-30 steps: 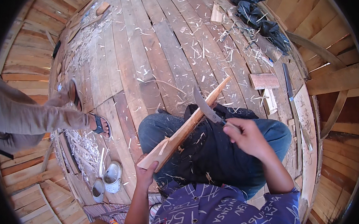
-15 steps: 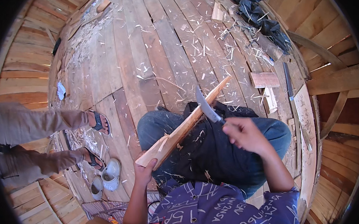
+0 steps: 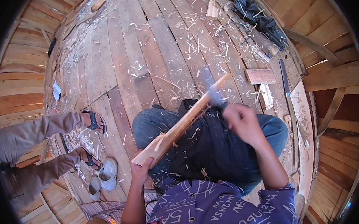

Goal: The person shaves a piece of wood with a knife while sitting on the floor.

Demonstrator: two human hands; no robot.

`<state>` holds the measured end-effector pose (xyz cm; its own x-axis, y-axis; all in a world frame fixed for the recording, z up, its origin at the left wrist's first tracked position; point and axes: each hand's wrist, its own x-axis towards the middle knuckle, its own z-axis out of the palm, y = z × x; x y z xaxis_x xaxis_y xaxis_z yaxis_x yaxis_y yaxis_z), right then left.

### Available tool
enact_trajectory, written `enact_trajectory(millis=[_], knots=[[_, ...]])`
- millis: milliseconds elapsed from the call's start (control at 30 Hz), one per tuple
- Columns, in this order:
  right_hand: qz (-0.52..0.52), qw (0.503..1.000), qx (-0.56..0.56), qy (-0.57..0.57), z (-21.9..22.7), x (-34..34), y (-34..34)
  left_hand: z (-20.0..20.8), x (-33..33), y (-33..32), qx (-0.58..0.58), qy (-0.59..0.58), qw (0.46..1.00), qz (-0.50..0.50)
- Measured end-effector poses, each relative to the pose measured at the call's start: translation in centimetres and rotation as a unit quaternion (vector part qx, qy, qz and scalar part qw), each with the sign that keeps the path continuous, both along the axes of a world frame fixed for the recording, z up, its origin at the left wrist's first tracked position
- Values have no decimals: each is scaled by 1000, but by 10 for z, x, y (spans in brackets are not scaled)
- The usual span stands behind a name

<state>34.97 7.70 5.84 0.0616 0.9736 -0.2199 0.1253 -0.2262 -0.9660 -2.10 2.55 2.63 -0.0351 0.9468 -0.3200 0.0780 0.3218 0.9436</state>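
My left hand (image 3: 141,169) is closed around the broad near end of a long pale piece of wood (image 3: 170,136). The wood slants up and to the right across my lap, narrowing to a tip beyond my knees. A raised splinter stands on its upper face near the broad part. In my closed right hand (image 3: 240,121) is a curved-blade knife (image 3: 213,93), smeared by motion. Its blade lies across the wood near the narrow end; whether it is cutting there I cannot tell. Wood shavings cling to the dark cloth (image 3: 210,146) on my lap.
Shavings litter the plank floor (image 3: 121,56). A long dark blade, perhaps a machete (image 3: 284,79), lies at the right beside wood blocks (image 3: 260,76). Black plastic (image 3: 259,19) lies at far right. Someone in sandals (image 3: 93,121) stands at left, near grey clogs (image 3: 108,175).
The knife has moved along the wood toward its narrow far tip, and my right hand has gone slightly up with it. My left hand keeps its grip on the wood.
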Motion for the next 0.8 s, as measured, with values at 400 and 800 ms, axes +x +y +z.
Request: enact_trajectory(millis=[400, 800], knots=[[112, 987, -83, 75, 17, -9, -4, -2, -7, -2, 21, 13, 1000, -17], [-24, 997, -70, 26, 17, -12, 0, -3, -5, -6, 21, 31, 999, 6]])
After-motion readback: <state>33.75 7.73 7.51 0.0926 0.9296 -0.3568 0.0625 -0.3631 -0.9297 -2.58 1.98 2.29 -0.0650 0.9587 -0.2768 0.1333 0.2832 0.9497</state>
